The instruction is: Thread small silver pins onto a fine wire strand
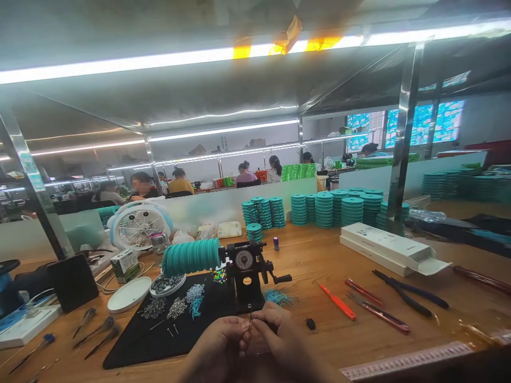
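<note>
My left hand [227, 336] and my right hand [276, 331] meet at the front edge of the black mat [136, 340], fingertips pinched together. Between them is something small and thin that I cannot make out. Just beyond stands a black hand-crank winder [246, 276] with a round dial, its crank to the right. A row of teal spools [191, 256] sits on its left side. Pale blue strands [278, 298] lie by the winder's base. On the mat are small metal pieces [176, 308], dark pieces [154, 308], coloured beads [219, 275] and a blue-white bundle [195, 298].
To the right lie an orange-handled tool [337, 301], red-handled tweezers [379, 314], long black pliers [403, 293], a white box [391, 247] and a measuring tape [407, 361]. Teal spool stacks [323, 209] line the back. A fan [139, 226] stands left; several people sit beyond the partition.
</note>
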Tool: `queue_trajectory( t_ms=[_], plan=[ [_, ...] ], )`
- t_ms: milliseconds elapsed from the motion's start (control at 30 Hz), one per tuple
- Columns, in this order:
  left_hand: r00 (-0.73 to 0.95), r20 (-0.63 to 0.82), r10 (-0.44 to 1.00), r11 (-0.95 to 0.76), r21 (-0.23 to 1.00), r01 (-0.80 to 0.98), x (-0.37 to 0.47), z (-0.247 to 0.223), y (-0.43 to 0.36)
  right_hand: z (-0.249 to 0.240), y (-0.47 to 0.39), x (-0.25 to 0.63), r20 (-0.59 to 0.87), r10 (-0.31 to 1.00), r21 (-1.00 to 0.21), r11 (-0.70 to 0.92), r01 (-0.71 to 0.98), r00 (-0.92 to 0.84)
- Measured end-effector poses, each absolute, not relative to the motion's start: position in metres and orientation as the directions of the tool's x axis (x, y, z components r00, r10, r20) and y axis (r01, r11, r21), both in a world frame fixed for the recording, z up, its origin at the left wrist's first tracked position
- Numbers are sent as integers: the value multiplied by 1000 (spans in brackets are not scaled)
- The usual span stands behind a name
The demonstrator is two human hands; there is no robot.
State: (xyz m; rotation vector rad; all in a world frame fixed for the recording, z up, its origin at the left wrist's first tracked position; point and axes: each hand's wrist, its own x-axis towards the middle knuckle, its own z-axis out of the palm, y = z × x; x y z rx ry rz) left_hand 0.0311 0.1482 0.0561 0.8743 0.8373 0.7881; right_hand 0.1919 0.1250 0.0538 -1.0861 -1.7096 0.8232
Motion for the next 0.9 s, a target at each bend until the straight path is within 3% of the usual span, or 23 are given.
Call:
queue_trajectory(
  t_ms=[267, 467, 600, 733, 900],
  plan=[
    [439, -298, 848, 411, 892, -188, 30, 57, 147, 56, 128, 197, 408, 869, -763, 493, 418, -280],
    [282, -218, 934, 270, 950, -158, 36, 56, 145, 46, 125, 189, 409, 883, -693, 465, 551, -231],
    [196, -200, 960, 222, 970, -98, 34, 56, 145, 42, 124, 186, 383, 906, -758, 420, 499, -181],
    [192, -272, 943, 296, 949, -111, 32, 59, 144, 42, 127, 190, 291, 949, -849, 313, 426, -119],
    [195, -377, 906, 407, 901, -152, 33, 59, 140, 38, 127, 193, 274, 956, -816, 287, 502, -102]
  ],
)
